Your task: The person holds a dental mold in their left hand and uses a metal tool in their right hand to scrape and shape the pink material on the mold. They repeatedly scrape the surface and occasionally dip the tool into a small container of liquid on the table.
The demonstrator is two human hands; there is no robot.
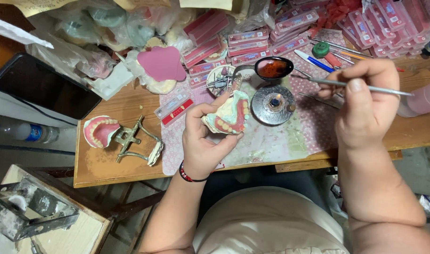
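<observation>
My left hand (203, 136) grips a denture model (229, 114), a pale plaster cast with pink wax gums and a row of teeth, held above the table's front edge. My right hand (365, 96) pinches a thin metal wax tool (337, 83) whose tip points left toward a spoon of melted reddish wax (273, 68). The spoon sits over a round metal burner (273, 104) with a small flame at its centre. The burner stands between my two hands.
A metal articulator with a pink denture base (112, 133) lies at the left of the wooden table (130, 164). Stacks of red tooth-card boxes (252, 42) fill the back. A dark phone (40, 84), a pink wax sheet (162, 63), pens (313, 61) and a tool cup (222, 80) stand nearby.
</observation>
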